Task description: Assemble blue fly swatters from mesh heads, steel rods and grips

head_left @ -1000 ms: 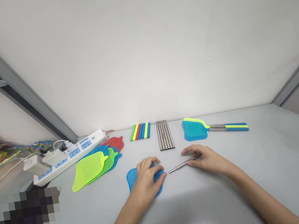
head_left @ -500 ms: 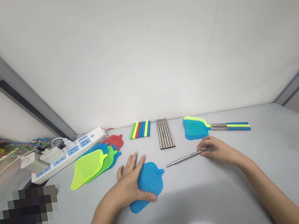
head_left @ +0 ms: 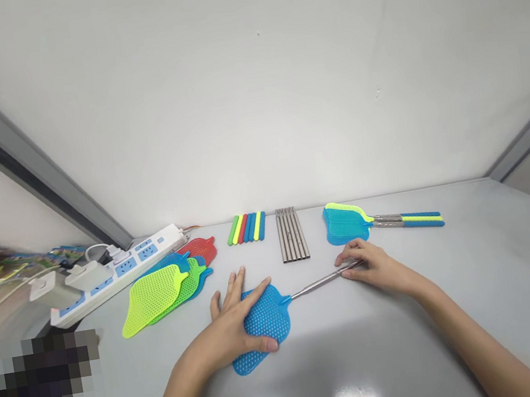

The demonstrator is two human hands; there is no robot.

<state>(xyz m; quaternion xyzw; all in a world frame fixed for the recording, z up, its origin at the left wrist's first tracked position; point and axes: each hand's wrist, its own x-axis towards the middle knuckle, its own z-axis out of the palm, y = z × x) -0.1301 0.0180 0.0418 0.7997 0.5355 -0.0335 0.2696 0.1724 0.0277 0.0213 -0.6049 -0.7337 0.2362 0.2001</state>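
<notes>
A blue perforated fly swatter head (head_left: 266,316) lies flat on the table. My left hand (head_left: 232,328) rests over its left part with fingers spread, the thumb on the near side and the index finger along the far edge. A thin metal rod (head_left: 316,283) meets the head's short neck at the right; how deep it sits inside, I cannot tell. My right hand (head_left: 369,266) pinches the rod's other end between thumb and fingers, covering that tip.
Yellow, green, blue and red swatter heads (head_left: 154,296) overlap at left beside a white power strip (head_left: 125,267) with plugged-in adapters. Coloured handle grips (head_left: 245,228) and metal rods (head_left: 291,234) stand in rows near the wall (head_left: 268,90). Assembled fly swatters (head_left: 346,222) lie at right.
My right hand has moved left with the metal rod, whose tip now meets the blue head's neck instead of lying apart. My left hand stays on the head.
</notes>
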